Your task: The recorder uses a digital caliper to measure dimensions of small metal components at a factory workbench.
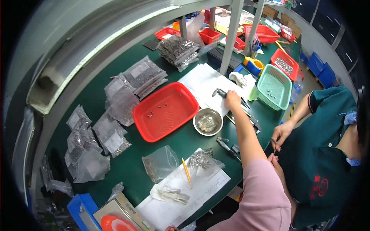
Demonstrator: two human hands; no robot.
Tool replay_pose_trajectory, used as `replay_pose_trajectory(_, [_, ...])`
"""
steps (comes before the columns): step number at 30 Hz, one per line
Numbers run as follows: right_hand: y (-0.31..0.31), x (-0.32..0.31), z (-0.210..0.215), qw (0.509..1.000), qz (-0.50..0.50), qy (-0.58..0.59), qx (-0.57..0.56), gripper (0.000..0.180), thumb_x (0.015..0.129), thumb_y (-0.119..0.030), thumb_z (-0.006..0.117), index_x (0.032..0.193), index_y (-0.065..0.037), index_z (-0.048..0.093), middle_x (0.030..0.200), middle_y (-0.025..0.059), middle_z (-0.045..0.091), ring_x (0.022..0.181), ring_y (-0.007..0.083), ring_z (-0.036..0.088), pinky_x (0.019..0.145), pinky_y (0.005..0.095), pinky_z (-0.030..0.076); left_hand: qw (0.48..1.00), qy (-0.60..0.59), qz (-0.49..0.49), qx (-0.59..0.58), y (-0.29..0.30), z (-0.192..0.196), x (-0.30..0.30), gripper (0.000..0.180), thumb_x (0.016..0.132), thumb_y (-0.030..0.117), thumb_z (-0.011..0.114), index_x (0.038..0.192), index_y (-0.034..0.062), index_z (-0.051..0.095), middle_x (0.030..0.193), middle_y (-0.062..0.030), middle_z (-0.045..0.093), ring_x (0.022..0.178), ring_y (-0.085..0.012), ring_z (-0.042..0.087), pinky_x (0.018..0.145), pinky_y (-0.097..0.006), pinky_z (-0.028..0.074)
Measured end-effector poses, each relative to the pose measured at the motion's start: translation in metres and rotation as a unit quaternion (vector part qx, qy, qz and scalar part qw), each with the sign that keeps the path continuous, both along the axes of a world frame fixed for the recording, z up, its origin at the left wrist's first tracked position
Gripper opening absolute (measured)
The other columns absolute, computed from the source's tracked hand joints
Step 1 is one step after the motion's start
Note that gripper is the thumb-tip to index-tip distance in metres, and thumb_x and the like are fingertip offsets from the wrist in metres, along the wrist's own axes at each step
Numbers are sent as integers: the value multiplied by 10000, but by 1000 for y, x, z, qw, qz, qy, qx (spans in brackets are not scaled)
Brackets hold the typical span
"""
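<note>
My right hand, on the pink-sleeved arm, reaches across the table to the white papers. Its fingers close on a micrometer with a silver frame and dark body. Only a sliver of my left hand shows at the lower edge, its fingers cut off. Close to the right forearm stands a round metal bowl holding small clear bags. A second micrometer lies nearer on the green table. Left of the bowl, a red tray contains several small metal pins.
Bags of metal parts cover the table's left side. Nearer lie a pencil, a white glove and a weighing scale. A green basket stands far right. A co-worker in green holds a small metal thing.
</note>
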State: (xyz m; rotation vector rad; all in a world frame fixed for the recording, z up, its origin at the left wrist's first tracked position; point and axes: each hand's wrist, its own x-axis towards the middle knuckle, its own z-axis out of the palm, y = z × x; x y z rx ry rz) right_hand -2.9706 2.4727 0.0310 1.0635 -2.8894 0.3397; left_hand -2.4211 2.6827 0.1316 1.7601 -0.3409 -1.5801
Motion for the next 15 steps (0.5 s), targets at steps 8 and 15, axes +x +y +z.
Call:
replay_pose_trajectory(8, [-2, -7, 22, 997, 41, -39, 52, 411, 671, -244, 595, 953, -1, 423, 975, 167, 484, 892, 298, 495, 765, 386, 400, 999, 16, -42, 2, 19, -11, 22, 144, 732, 250, 529, 668, 154, 444, 606, 41, 359, 582, -92, 359, 525, -229, 297])
replay_pose_trajectory(15, [-24, 21, 83, 960, 131, 8, -247, 379, 731, -185, 551, 1015, -50, 339, 939, 172, 480, 831, 350, 498, 667, 397, 411, 999, 33, 3, -28, 11, 1, 38, 102, 750, 221, 506, 733, 125, 477, 662, 20, 410, 626, -110, 391, 559, -238, 317])
